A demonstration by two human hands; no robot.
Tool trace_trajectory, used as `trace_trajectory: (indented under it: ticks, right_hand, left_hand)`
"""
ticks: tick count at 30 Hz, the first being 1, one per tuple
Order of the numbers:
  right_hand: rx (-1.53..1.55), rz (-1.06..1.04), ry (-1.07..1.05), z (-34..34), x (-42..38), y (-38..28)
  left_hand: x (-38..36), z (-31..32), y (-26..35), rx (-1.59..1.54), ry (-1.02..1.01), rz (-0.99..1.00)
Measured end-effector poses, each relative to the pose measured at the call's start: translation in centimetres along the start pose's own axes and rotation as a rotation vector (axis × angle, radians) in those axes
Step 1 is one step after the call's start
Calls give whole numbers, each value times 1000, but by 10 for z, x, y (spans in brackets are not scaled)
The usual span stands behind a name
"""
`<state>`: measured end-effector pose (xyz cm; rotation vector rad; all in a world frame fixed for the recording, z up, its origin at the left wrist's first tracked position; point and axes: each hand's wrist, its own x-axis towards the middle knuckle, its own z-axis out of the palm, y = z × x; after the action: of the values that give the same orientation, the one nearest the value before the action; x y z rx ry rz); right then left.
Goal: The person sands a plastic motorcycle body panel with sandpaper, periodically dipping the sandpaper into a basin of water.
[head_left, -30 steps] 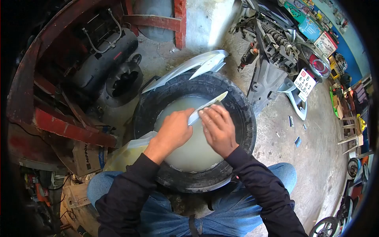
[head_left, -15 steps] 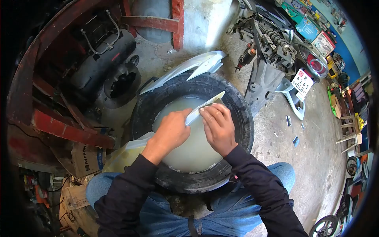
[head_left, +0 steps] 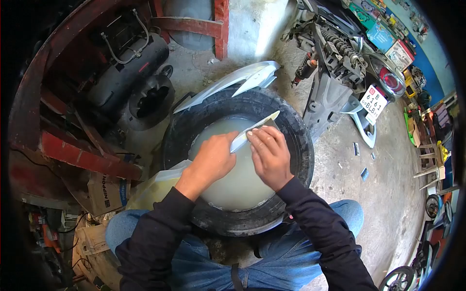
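My left hand [head_left: 212, 158] is closed around the lower end of a narrow white motorcycle body panel [head_left: 241, 140] with a pale yellowish tip. The panel slants up to the right over a black tyre-like tub [head_left: 177, 140] of cloudy water [head_left: 233, 186]. My right hand [head_left: 270, 156] has its bent fingers pressed together on the panel's right edge, the thumb against its face. A dark greyish-brown patch shows beside those fingers; whether it is a sheet or the panel's underside, I cannot make out.
Another white panel [head_left: 228, 80] rests across the tub's far rim. A pale yellowish panel [head_left: 158, 188] leans at its left. A black air compressor [head_left: 131, 72] stands at the upper left, a partly stripped motorcycle [head_left: 335, 63] at the upper right. Small blue scraps [head_left: 364, 174] lie on the floor.
Both hands stay on the panel in nearly the same place. The whole view has shifted very slightly, with no other clear movement.
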<state>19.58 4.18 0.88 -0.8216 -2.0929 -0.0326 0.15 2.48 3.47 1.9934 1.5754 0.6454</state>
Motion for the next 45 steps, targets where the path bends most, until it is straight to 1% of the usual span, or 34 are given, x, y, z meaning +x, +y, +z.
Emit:
trace_trajectory:
  ticks: [1,2,4,5,7,8,9,11,12,15,16,19,20,23,25,27,29,31,33,35,36,38,39,43,45]
  right_hand:
    - [3,-3,-2,2,-1,-5]
    - [44,-18,-12,5,-3,-13]
    - [87,-50,-23,1,-1,-12]
    - [88,-49,-20,1,-1,-8]
    - [21,23,4,2,1,-4]
    - [44,27,-14,2,0,-11]
    - [46,27,-16,2,-1,-10]
    - [62,-51,-33,1,-2,-7]
    - [-8,-41,-18,-3,0,1]
    - [-35,-17,6,3,-2,-7]
    - [34,-51,-20,5,-4,-12]
    - [-17,-43,-24,-3,2,2]
    - [-17,-13,12,-2,2,3]
    - [28,-48,-2,3,-1,-14]
    - [49,-54,-2,0,0,-6]
    - [-58,-19,16,-1,3,6]
    - [-47,10,-1,5,-2,-8]
    - [35,-78,-27,3,-2,-15]
    - [5,-68,-9,0,0,-4]
    - [-38,8,12,1,1,0]
    - [-17,-49,-5,2,1,-9]
    - [-11,-67,-12,-1,0,-6]
    - [-3,-84,-15,-1,0,-4]
    - [-36,-29,-1,2,-1,-6]
    - [-44,-37,-7,-1,-1,-2]
  left_hand:
    - [0,-4,4,-14,-39,-40]
    - [0,-2,2,-15,-37,-41]
    - [0,2,-2,-26,26,9]
    - [1,2,-3,-22,25,10]
    - [2,-1,1,-15,-14,-21]
    - [2,0,-2,-15,-10,-24]
    - [1,3,-4,-15,3,-9]
    - [2,4,-6,-11,14,13]
    - [2,1,-1,-16,-3,1]
    - [1,2,-5,-15,-5,1]
    - [2,3,-5,-4,6,23]
    - [1,0,0,-18,8,16]
    - [1,0,-2,-17,8,14]
    - [0,4,-4,-7,46,43]
    - [-2,4,-3,-16,48,36]
    - [1,2,-4,-10,37,25]
    - [-1,4,-4,-16,30,10]
    - [0,7,-6,-36,65,39]
    - [2,5,-3,-31,37,30]
    - [0,5,-5,-28,17,9]
    - [0,6,-7,-18,27,18]
    - [1,6,-4,-8,35,37]
    - [1,2,0,-17,7,22]
    - [3,2,2,-5,-25,-24]
    - [2,7,-1,-9,-2,-2]
